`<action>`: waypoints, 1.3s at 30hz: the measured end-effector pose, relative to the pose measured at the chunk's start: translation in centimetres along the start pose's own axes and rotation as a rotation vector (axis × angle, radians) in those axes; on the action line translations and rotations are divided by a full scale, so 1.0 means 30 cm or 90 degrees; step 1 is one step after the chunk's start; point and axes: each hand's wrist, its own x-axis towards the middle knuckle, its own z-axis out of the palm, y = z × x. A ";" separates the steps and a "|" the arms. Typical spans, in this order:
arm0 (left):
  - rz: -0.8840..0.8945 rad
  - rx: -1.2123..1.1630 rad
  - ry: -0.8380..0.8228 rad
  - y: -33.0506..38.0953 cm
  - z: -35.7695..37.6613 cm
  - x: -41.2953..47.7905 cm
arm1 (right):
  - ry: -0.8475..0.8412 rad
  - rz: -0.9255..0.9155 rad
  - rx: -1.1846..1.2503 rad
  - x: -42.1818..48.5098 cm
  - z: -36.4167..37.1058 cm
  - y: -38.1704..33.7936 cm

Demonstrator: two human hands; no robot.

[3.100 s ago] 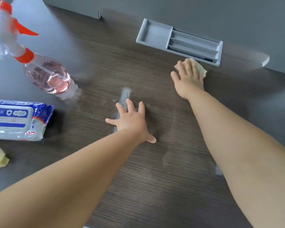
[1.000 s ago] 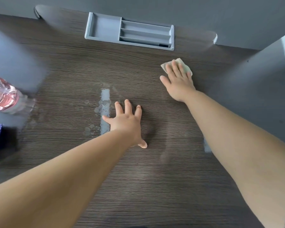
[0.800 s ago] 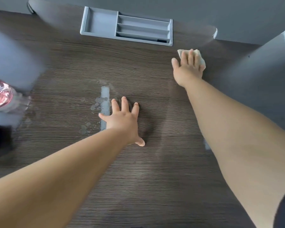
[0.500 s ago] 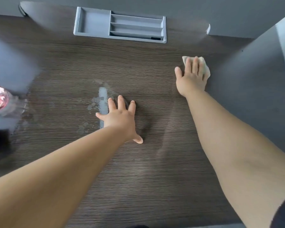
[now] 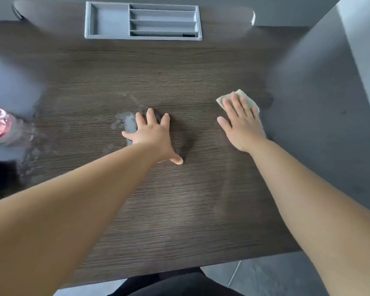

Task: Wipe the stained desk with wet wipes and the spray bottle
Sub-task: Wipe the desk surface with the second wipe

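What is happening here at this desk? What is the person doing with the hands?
A person is wiping a dark wooden desk. The right hand presses a pale wipe flat on the desk, near the grey side panel. The left hand rests flat in the middle with fingers spread, beside a pale wet smear not yet wiped. A spray bottle with pink liquid is at the left edge.

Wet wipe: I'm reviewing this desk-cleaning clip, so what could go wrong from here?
The wet patch beside the left hand lies apart from the wet wipe under the right hand, so it might get missed. The left hand, flat on the desk, could smear it. A wide leftward sweep might knock the spray bottle.
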 end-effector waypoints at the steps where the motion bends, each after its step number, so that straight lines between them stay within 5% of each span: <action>1: 0.002 -0.004 0.003 -0.004 0.003 -0.002 | 0.002 0.052 0.020 -0.010 -0.003 0.040; 4: 0.004 -0.025 0.020 -0.010 0.023 -0.018 | 0.011 0.201 0.057 -0.074 0.011 0.059; 9: 0.048 0.011 0.077 0.022 0.067 -0.077 | 0.001 -0.003 0.000 -0.235 0.090 0.040; 14: 0.120 0.040 0.086 0.099 0.140 -0.180 | 0.026 0.224 0.063 -0.322 0.107 0.066; 18: 0.170 0.040 0.070 0.135 0.221 -0.251 | -0.013 0.027 0.018 -0.416 0.152 0.029; 23: 0.199 0.078 0.079 0.133 0.300 -0.322 | 0.020 0.267 0.069 -0.502 0.159 0.149; 28: 0.213 0.110 0.094 0.136 0.367 -0.386 | -0.008 0.067 0.031 -0.627 0.219 0.088; 33: 0.215 0.110 0.116 0.116 0.406 -0.432 | 0.047 0.289 0.086 -0.708 0.248 0.107; 39: 0.192 0.096 0.139 0.036 0.454 -0.476 | 0.048 0.112 0.054 -0.840 0.314 0.068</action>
